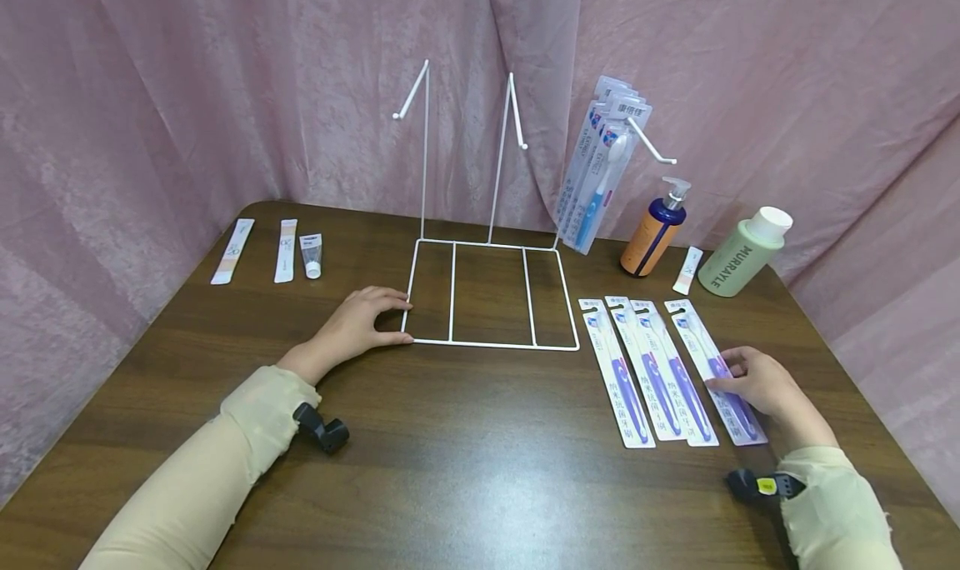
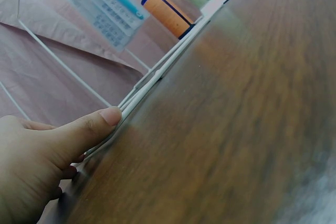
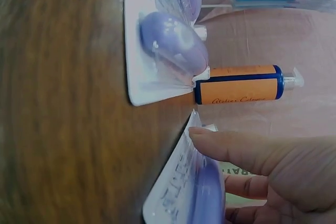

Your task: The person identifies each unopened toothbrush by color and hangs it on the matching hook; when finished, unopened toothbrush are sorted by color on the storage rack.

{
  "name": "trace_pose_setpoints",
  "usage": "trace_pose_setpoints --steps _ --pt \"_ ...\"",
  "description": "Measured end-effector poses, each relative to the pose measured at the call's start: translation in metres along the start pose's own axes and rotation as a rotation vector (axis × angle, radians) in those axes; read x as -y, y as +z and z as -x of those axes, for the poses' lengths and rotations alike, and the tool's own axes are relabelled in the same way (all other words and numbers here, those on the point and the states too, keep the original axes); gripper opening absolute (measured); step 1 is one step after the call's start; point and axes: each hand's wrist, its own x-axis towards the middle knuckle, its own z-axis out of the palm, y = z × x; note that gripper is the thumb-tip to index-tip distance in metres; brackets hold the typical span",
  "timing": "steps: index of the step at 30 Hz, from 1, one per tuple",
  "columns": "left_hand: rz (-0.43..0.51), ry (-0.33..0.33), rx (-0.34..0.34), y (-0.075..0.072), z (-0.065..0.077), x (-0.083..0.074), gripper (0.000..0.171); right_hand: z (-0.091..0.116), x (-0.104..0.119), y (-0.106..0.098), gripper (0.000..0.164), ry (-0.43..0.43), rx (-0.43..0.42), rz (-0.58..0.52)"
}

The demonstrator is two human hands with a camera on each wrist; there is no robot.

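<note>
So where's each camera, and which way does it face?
Head: on the head, facing forward and down over the brown wooden table; left hand, right hand and cream fabric sleeves show.
Left wrist: on that wrist, looking low across the table along the white wire rack; only the left hand shows.
Right wrist: on that wrist, looking past white-backed packs of purple toothbrushes toward the pink curtain; only the right hand shows.
Shared: both wrist views show the orange-and-blue pump bottle.
</note>
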Motion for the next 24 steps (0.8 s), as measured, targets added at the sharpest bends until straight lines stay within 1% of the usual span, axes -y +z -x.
trace_pose_setpoints --steps 5,10,17,21,24 --pt "0.001 0.002 0.002 0.0 0.0 -0.001 0.056 0.002 0.0 -0.001 0.058 0.0 -0.023 -0.015" --pt "0.013 -0.012 0.011 -0.001 0.0 -0.002 0.056 0.005 0.0 -0.002 0.055 0.002 -0.062 -0.029" --pt "0.019 -0.016 0.015 0.0 0.0 -0.001 0.056 0.009 0.001 -0.009 0.055 -0.009 -0.117 -0.061" --pt "0.018 -0.018 0.018 0.0 0.0 -0.001 0.057 0.01 0.006 -0.017 0.058 -0.02 -0.169 -0.051" --pt "0.019 -0.021 0.02 -0.001 0.0 -0.001 0.057 0.012 0.012 -0.023 0.058 -0.049 -0.228 -0.032"
